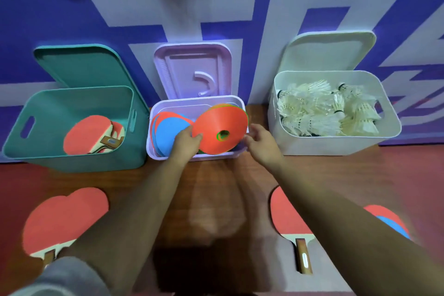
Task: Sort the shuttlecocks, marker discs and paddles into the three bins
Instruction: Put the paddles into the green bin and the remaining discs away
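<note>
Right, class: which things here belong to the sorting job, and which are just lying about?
Job: orange marker disc stack held by the left hand, right hand beside it; teal bin holding paddles; lilac bin holding discs; white bin of shuttlecocks; loose paddles on the table.
Lying about: bin lids leaning on the blue-and-white wall.

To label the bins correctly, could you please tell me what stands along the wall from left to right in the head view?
Teal bin holding paddles → lilac bin holding marker discs → white bin full of shuttlecocks.
</note>
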A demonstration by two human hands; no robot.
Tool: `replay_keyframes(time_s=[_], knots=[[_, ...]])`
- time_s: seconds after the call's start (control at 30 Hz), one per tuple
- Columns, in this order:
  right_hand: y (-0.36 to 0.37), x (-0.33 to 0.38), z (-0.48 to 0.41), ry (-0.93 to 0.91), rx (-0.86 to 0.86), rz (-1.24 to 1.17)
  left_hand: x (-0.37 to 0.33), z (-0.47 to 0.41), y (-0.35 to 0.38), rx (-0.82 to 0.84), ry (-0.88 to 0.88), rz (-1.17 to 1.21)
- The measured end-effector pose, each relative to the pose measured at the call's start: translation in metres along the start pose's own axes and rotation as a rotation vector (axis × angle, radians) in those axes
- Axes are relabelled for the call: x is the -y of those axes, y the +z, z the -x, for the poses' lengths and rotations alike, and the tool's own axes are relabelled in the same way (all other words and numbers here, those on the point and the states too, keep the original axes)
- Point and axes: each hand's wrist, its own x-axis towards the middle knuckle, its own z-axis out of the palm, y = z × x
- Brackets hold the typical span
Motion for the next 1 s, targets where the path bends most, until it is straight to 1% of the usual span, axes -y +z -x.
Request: replay_keyframes(time_s=[0.03,0.1,0.13,0.17,0.23,0.3,0.4,0.47,0.57,0.6,0.67,0.7,0.77,0.8,0.83,0.93,1.0], knots=[[-0.006,-0.006,0.010,0.008,-0.010,0.023,-0.001,0.006,0.002,-0.042,0.038,-0.036],[-0.019,-0.027,0.032,0.019,-0.042,0.083,-0.002,0.023,0.007,-0.146,0.126,-0.004],[-0.025,-0.040,0.043,0.022,-0.060,0.100,-0.001,0.034,0.012,-0.178,0.171,0.028],[-0.031,-0.054,0.054,0.037,-0.076,0.115,-0.001,0.046,0.019,-0.174,0.203,0.066],[-0.044,-0.084,0.073,0.102,-0.110,0.143,0.001,0.072,0.038,-0.042,0.231,0.167],[-0.057,-0.112,0.091,0.194,-0.132,0.168,0.003,0.096,0.063,0.121,0.194,0.214],[-0.068,-0.147,0.107,0.336,-0.157,0.219,0.015,0.109,0.116,0.330,-0.007,0.196],[-0.070,-0.163,0.113,0.448,-0.127,0.266,0.029,0.106,0.152,0.448,-0.119,0.160],[-0.065,-0.182,0.115,0.594,-0.081,0.255,0.058,0.089,0.207,0.546,-0.231,0.064],[-0.062,-0.187,0.115,0.631,-0.083,0.221,0.057,0.092,0.217,0.571,-0.257,0.059],[-0.057,-0.197,0.114,0.668,-0.119,0.147,0.032,0.111,0.216,0.630,-0.292,0.099],[-0.055,-0.200,0.113,0.684,-0.145,0.104,0.027,0.115,0.219,0.627,-0.301,0.119],[-0.053,-0.202,0.117,0.699,-0.211,-0.059,0.046,0.106,0.235,0.618,-0.300,0.113],[-0.051,-0.203,0.119,0.694,-0.215,-0.141,0.050,0.105,0.234,0.599,-0.303,0.113],[-0.050,-0.201,0.123,0.671,-0.206,-0.194,0.047,0.110,0.222,0.591,-0.324,0.117],[-0.036,-0.183,0.131,0.556,-0.145,-0.330,0.039,0.122,0.179,0.503,-0.391,0.301],[-0.020,-0.164,0.132,0.482,-0.056,-0.421,0.050,0.124,0.147,0.424,-0.328,0.360]])
